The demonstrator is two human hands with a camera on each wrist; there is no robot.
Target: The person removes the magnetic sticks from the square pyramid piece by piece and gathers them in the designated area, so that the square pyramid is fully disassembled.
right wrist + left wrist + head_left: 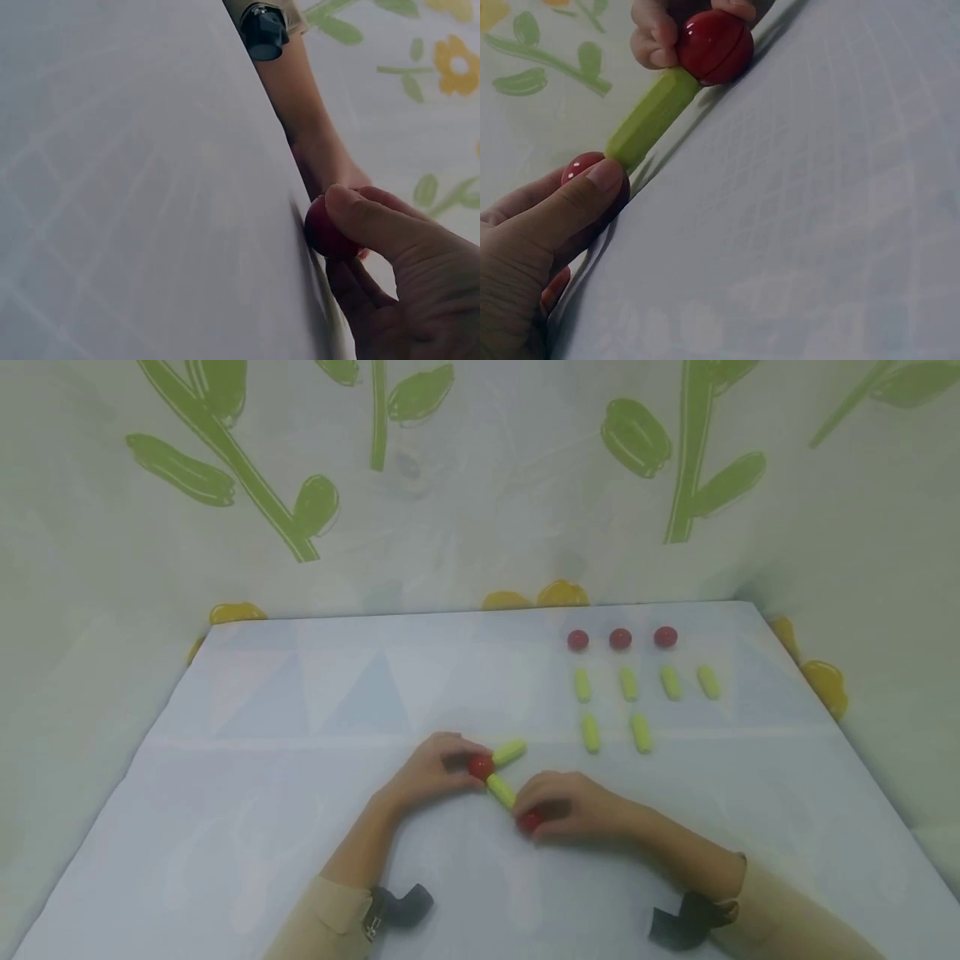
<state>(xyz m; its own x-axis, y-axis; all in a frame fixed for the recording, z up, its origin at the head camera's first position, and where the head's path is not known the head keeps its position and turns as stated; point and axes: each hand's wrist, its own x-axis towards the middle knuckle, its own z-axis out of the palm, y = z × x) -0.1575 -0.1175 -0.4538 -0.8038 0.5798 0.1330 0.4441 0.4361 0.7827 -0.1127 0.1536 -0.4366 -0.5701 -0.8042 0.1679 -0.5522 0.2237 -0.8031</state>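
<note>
My left hand (435, 768) pinches a red ball (481, 767) between thumb and fingers. Two yellow-green rods meet that ball: one rod (510, 752) points up to the right, the other rod (501, 792) slants down to the right. At the far end of the slanting rod, my right hand (573, 810) grips a second red ball (529, 822). In the left wrist view, the faceted rod (652, 120) spans from one ball to the other and touches both. The right wrist view shows thumb and fingers round the red ball (330, 229); the rod is hidden there.
At the table's back right lie three loose red balls (620, 639) in a row. In front of them are several yellow-green rods (628, 684) in two rows. The white table (262, 827) meets a wall (480, 510) with green leaf patterns. Dark wrist devices (401, 906) sit at both cuffs.
</note>
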